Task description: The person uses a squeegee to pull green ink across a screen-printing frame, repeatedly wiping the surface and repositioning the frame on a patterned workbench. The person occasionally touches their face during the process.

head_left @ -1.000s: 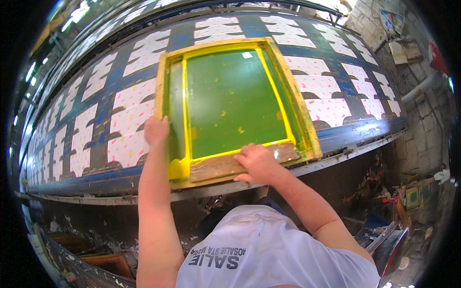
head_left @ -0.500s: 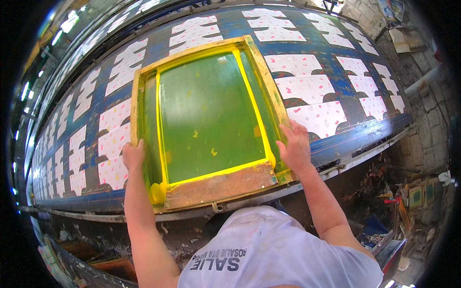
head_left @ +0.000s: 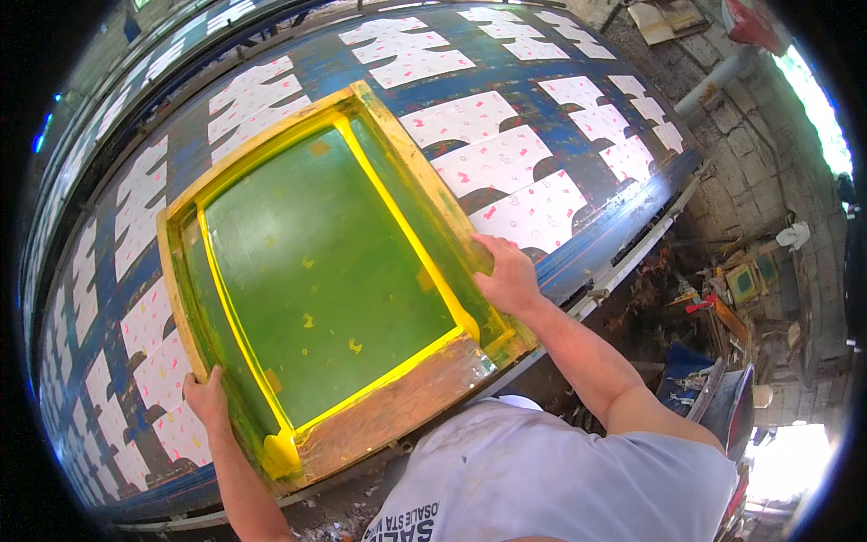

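A wooden-framed printing screen [head_left: 316,280] with green mesh and bright yellow ink along its inner sides lies tilted across the view, over the long table. My left hand [head_left: 207,397] is closed on the frame's left side, near its lower corner. On the opposite side my right hand [head_left: 508,274] grips the frame's right edge, with the fingers curled over the wood. A bare wooden board [head_left: 397,406] runs along the frame's near end. Beyond the frame lie white cut fabric pieces [head_left: 492,163] printed with small pink and red shapes.
The long blue-stained table [head_left: 614,226] carries rows of white pieces on both sides of the screen. Its near rail [head_left: 623,262] runs past my body. Clutter with small framed screens [head_left: 742,283] stands at the right by a block wall [head_left: 750,144]. Another table stretches along the far left.
The view has turned, so the screen now appears further left and more slanted. Both hands keep their hold on its sides. Whether the screen itself moved along the table, I cannot tell.
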Available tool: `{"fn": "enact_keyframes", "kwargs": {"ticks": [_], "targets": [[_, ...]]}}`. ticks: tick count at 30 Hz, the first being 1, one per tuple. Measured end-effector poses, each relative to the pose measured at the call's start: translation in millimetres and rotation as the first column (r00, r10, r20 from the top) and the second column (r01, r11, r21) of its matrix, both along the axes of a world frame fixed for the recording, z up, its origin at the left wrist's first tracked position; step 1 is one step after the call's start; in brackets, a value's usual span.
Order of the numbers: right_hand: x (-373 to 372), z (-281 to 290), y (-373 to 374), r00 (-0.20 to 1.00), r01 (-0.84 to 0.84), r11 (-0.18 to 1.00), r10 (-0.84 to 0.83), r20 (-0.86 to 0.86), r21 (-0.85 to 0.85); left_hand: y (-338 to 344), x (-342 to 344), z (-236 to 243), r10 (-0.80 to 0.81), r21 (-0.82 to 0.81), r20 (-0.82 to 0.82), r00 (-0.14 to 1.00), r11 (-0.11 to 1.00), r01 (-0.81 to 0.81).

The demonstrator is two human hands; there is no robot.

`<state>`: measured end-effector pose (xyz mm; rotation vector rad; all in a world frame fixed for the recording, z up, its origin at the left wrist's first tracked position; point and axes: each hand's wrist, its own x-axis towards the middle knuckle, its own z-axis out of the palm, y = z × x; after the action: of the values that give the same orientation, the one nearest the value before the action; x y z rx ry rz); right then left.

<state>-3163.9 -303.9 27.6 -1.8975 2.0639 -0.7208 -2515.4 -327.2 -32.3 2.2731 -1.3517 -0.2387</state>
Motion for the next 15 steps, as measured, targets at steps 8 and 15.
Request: {"fn": "enact_keyframes", "kwargs": {"ticks": [8,15], "targets": [[-22,46,-4,0.995,-0.091,0.989,0.094,0.017,-0.118,-11,10,12,0.025,-0.027,-0.311,0.950,0.999,-0.035],[-110,50,-30,0.996,-0.081,0.986,0.086,0.033,-0.148,-28,-81,36,-0.005,-0.096,-0.360,0.933,0.995,-0.032]]}}
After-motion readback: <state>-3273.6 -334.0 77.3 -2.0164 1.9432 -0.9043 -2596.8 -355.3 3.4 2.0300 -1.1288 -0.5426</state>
